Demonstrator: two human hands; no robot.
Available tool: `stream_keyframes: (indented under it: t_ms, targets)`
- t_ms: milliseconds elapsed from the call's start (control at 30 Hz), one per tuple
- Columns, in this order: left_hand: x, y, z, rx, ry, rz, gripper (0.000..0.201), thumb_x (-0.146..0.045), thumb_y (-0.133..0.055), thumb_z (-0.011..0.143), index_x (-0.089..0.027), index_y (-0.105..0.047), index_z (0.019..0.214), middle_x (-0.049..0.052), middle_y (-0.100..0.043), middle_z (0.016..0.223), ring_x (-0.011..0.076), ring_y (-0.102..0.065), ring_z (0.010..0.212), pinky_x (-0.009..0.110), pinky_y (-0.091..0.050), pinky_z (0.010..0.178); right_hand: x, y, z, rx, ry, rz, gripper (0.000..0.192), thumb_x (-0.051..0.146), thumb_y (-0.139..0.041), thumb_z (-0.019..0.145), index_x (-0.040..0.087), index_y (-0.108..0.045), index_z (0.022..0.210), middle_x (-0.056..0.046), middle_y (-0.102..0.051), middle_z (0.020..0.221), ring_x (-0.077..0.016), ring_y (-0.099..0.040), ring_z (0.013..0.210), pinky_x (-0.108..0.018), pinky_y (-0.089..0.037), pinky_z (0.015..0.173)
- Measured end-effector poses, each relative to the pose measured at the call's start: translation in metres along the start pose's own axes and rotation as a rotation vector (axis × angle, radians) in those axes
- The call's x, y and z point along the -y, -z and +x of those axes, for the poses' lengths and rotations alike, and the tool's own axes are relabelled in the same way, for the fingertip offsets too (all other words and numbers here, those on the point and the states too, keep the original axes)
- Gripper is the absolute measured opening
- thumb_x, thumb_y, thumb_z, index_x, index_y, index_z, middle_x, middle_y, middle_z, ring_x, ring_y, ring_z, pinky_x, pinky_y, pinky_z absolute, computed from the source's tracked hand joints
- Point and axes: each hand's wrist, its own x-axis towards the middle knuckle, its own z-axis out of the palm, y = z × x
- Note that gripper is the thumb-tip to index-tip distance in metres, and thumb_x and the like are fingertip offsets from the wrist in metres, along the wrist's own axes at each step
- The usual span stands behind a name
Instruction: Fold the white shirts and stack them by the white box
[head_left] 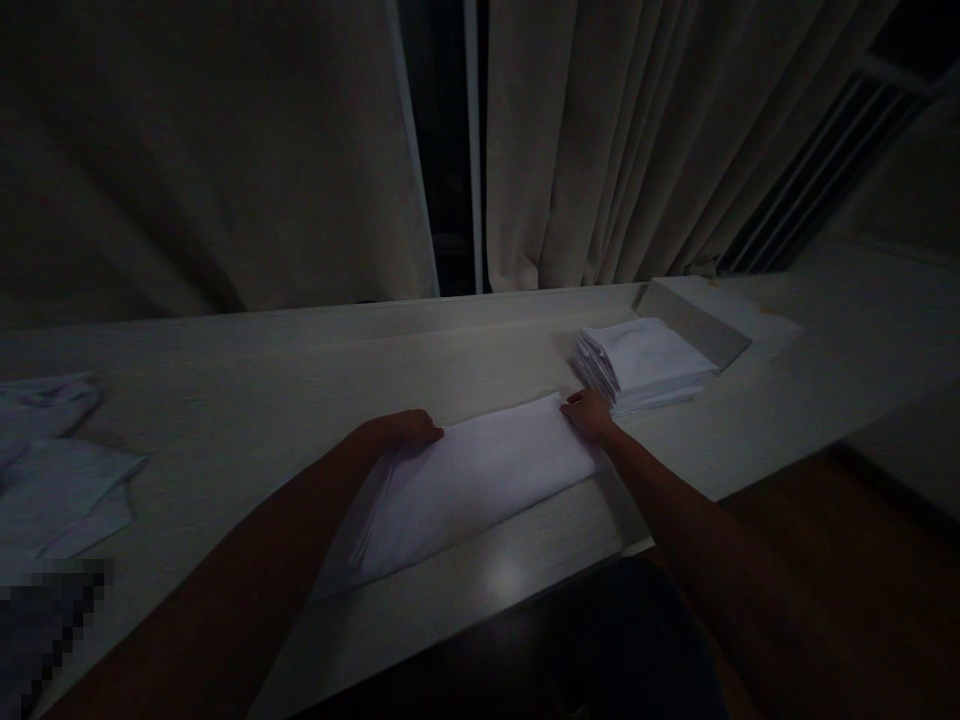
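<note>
- Head view: a long, folded white cloth (480, 480) is seen lying flat on the pale wood-grain worktop (247, 390), near its front edge.
- The left hand (405, 430) is laid palm-down on the cloth's left far corner; its fingers (427, 433) are curled loosely over the fabric edge, pressing rather than clasping.
- The right hand (590, 413) is placed on the cloth's right far corner, fingers bent down onto it; a pinch cannot be told in the dim light.
- A neat stack of folded white cloths (641, 365) is seen just beside the right hand, against a pale raised block (694, 320).
- Crumpled white cloths (60, 480) are left at the worktop's far left, well apart.
- Beige curtains (615, 140) are hung behind.
</note>
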Motion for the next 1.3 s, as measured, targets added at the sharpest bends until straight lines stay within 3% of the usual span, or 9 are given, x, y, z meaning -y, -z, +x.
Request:
stream_keyframes:
  t_ms: [133, 233, 300, 433, 600, 733, 900, 1033, 1300]
  targets:
    - [0.001, 0.0, 0.001, 0.006, -0.017, -0.019, 0.048, -0.052, -0.046, 0.078, -0.012, -0.07, 0.082, 0.017, -0.071, 0.095, 0.0233, -0.062, 0.081, 0.032, -0.044, 0.072, 0.025, -0.022, -0.058, -0.079, 0.363, -0.242, 0.045, 0.026, -0.043, 0.096, 0.009, -0.051, 0.136, -0.021, -0.057, 0.134, -0.0308, -0.051, 0.127, -0.045, -0.035, 0.107]
    - [0.003, -0.001, 0.003, -0.002, -0.021, -0.015, 0.049, -0.053, -0.046, 0.078, -0.012, -0.071, 0.085, 0.017, -0.071, 0.096, 0.0231, -0.062, 0.083, 0.031, -0.044, 0.073, 0.042, -0.056, -0.124, 0.148, 0.832, -0.344, 0.053, 0.045, -0.037, 0.099, 0.02, -0.042, 0.146, -0.01, -0.042, 0.151, -0.0268, -0.033, 0.142, -0.045, -0.02, 0.118]
    - [0.004, -0.001, 0.005, -0.006, -0.024, -0.005, 0.051, -0.054, -0.045, 0.079, -0.012, -0.071, 0.087, 0.018, -0.071, 0.098, 0.0232, -0.062, 0.085, 0.031, -0.044, 0.074, 0.047, -0.075, -0.156, 0.239, 0.939, -0.362, 0.062, 0.058, -0.034, 0.098, 0.029, -0.031, 0.152, -0.002, -0.03, 0.158, -0.0245, -0.02, 0.147, -0.046, -0.012, 0.12]
    - [0.006, -0.003, 0.008, -0.007, -0.013, 0.012, 0.052, -0.054, -0.045, 0.08, -0.011, -0.072, 0.092, 0.019, -0.071, 0.103, 0.0241, -0.063, 0.088, 0.031, -0.044, 0.077, 0.033, -0.08, -0.156, 0.24, 0.822, -0.389, 0.069, 0.064, -0.026, 0.097, 0.026, -0.026, 0.154, -0.004, -0.022, 0.16, -0.028, -0.01, 0.149, -0.051, -0.007, 0.12]
    - [0.006, -0.003, 0.009, -0.01, 0.008, 0.016, 0.056, -0.056, -0.044, 0.081, -0.01, -0.071, 0.097, 0.02, -0.069, 0.11, 0.0255, -0.064, 0.092, 0.032, -0.046, 0.078, -0.016, -0.048, -0.108, 0.101, 0.553, -0.477, 0.072, 0.064, -0.023, 0.097, 0.019, -0.029, 0.153, -0.01, -0.021, 0.16, -0.0317, -0.01, 0.149, -0.054, -0.007, 0.118]
    - [0.006, -0.002, 0.01, -0.002, 0.012, 0.019, 0.06, -0.057, -0.042, 0.083, -0.008, -0.071, 0.101, 0.021, -0.068, 0.111, 0.0258, -0.065, 0.092, 0.034, -0.046, 0.08, -0.036, -0.032, -0.097, 0.047, 0.397, -0.5, 0.075, 0.063, -0.021, 0.098, 0.015, -0.027, 0.154, -0.013, -0.02, 0.16, -0.0333, -0.013, 0.148, -0.056, -0.011, 0.116]
    - [0.005, -0.002, 0.011, 0.01, 0.033, 0.043, 0.06, -0.056, -0.041, 0.085, -0.008, -0.07, 0.105, 0.022, -0.068, 0.114, 0.0248, -0.065, 0.095, 0.032, -0.046, 0.081, -0.01, -0.04, -0.093, -0.054, 0.474, -0.539, 0.077, 0.062, -0.022, 0.098, 0.007, -0.03, 0.152, -0.018, -0.023, 0.159, -0.0353, -0.009, 0.148, -0.057, -0.002, 0.116]
    - [0.003, -0.004, 0.012, 0.006, 0.062, 0.084, 0.061, -0.057, -0.042, 0.084, -0.008, -0.071, 0.106, 0.023, -0.068, 0.115, 0.0257, -0.065, 0.097, 0.033, -0.046, 0.085, 0.018, -0.06, -0.075, -0.07, 0.498, -0.539, 0.081, 0.065, -0.02, 0.097, 0.007, -0.029, 0.152, -0.018, -0.023, 0.159, -0.0344, -0.012, 0.148, -0.054, -0.007, 0.117]
    - [-0.003, -0.003, 0.003, -0.01, 0.06, 0.068, 0.059, -0.054, -0.038, 0.086, -0.008, -0.07, 0.108, 0.021, -0.069, 0.115, 0.0253, -0.066, 0.096, 0.032, -0.047, 0.081, 0.004, -0.078, -0.054, -0.078, 0.376, -0.525, 0.083, 0.065, -0.017, 0.097, 0.003, -0.034, 0.149, -0.023, -0.028, 0.156, -0.0352, -0.022, 0.145, -0.051, -0.011, 0.116]
